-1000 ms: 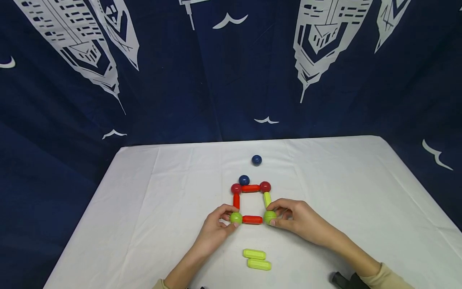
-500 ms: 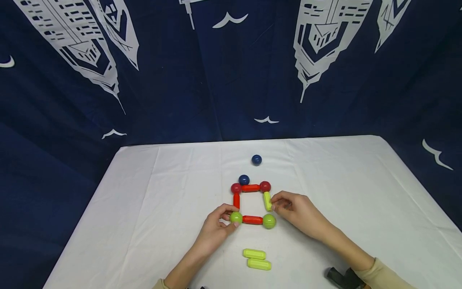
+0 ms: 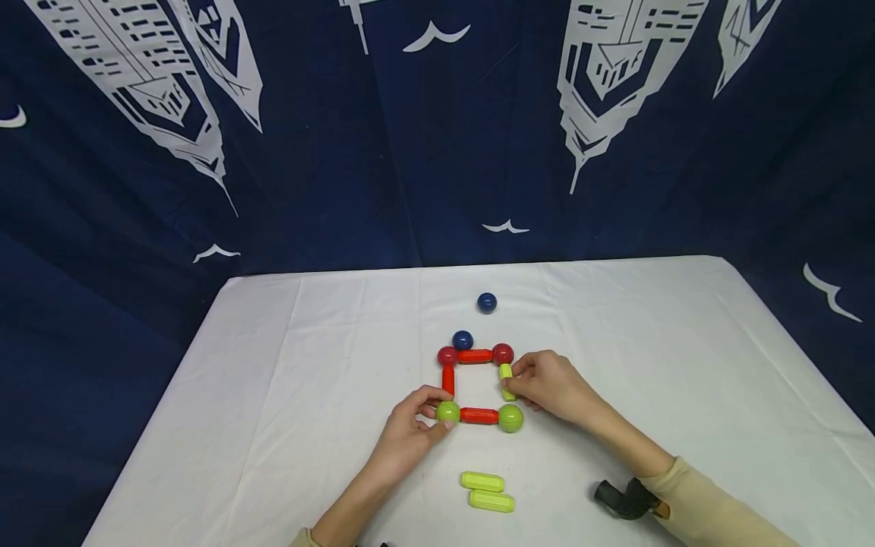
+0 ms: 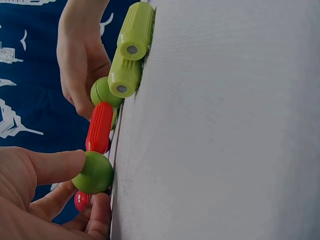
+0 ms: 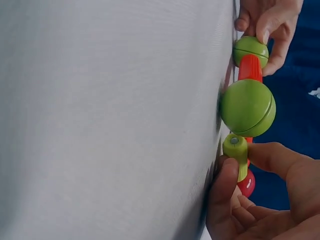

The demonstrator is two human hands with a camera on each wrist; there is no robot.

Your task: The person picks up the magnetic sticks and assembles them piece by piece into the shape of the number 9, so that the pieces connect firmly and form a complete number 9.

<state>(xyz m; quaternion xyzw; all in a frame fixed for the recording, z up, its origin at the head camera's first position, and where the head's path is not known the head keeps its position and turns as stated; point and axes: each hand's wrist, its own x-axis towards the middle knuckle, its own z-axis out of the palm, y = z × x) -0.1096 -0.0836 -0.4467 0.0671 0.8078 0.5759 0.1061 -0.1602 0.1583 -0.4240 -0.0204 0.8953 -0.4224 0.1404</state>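
A flat square of toy rods and balls lies on the white table (image 3: pixel 287 395). My left hand (image 3: pixel 437 411) pinches the near-left green ball (image 3: pixel 447 412) (image 4: pixel 93 173) between thumb and fingers. My right hand (image 3: pixel 514 382) pinches the green rod (image 3: pixel 505 377) (image 5: pixel 236 150) on the square's right side. That rod runs from the far-right red ball (image 3: pixel 502 353) toward the near-right green ball (image 3: pixel 510 418) (image 5: pixel 248 107), which no hand touches. A red rod (image 3: pixel 478 415) joins the two green balls. Two more red rods and another red ball (image 3: pixel 447 355) close the square.
A blue ball (image 3: pixel 462 339) sits against the square's far side, and another blue ball (image 3: pixel 487 302) lies alone farther back. Two loose green rods (image 3: pixel 481 481) (image 3: pixel 492 501) lie side by side near the front. A dark blue printed cloth hangs behind the table.
My right hand let go of the near-right green ball and moved up to the green rod, which it now pinches. The left hand stayed on its green ball.
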